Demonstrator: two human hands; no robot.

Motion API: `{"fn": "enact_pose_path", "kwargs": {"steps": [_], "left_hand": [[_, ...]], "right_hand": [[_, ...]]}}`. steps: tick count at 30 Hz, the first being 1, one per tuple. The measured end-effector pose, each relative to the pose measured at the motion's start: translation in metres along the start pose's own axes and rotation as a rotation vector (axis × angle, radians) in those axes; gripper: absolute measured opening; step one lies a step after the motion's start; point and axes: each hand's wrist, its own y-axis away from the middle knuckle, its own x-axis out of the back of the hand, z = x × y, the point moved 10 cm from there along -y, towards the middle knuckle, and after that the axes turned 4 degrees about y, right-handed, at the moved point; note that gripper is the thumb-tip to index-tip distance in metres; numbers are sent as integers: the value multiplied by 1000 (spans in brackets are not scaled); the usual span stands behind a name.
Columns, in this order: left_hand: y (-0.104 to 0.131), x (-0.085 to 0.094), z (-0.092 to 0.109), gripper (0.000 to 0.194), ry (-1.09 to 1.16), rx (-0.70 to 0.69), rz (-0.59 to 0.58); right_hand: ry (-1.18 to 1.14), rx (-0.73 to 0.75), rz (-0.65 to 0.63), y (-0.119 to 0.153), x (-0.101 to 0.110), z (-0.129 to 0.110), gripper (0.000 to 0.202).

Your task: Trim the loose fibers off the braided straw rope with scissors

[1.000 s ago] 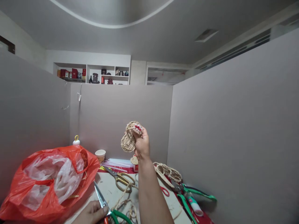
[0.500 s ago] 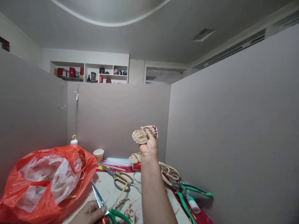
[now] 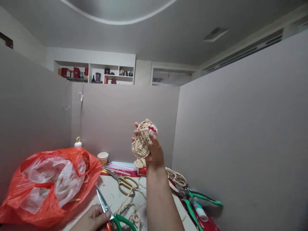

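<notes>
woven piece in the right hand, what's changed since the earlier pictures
The right hand turned the woven piece from sideways just before to more upright, its broad face toward the camera. Nothing was taken or let go; the left hand still holds the scissors.

Through the head camera, I see the piece (image 3: 141,143) in the right hand (image 3: 155,152) as coarse, matt plant fibre, with smooth red and white beads (image 3: 152,129) near its upper end. In the left hand (image 3: 96,217), the scissors (image 3: 103,200) have smooth, shiny metal blades and green handles that look plastic to me. Just beyond that grip, I find the rope (image 3: 124,208) rough and fibrous. Left of both grips, the red bag (image 3: 18,199) is thin, glossy, crinkled plastic; the white bag (image 3: 64,179) inside it is filmy and translucent. Behind the right hand, the wall (image 3: 127,109) looks smooth and matt.
</notes>
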Motion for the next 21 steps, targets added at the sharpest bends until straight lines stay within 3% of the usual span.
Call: {"fn": "enact_pose_path", "kwargs": {"steps": [4,8,14,21], "left_hand": [[0,-4,6,55,-49,4,-35],[-1,-7,3,59,-27,11,-44],[-4,-3,-3,62,-17,-1,-12],[-4,-2,-3,59,-10,-11,-21]], "right_hand": [[72,4,-63,5,-4,5,49],[12,-32,-38,-4,-2,9,72],[29,-92,-13,-11,2,13,53],[24,-70,-11,-12,10,14,52]]}}
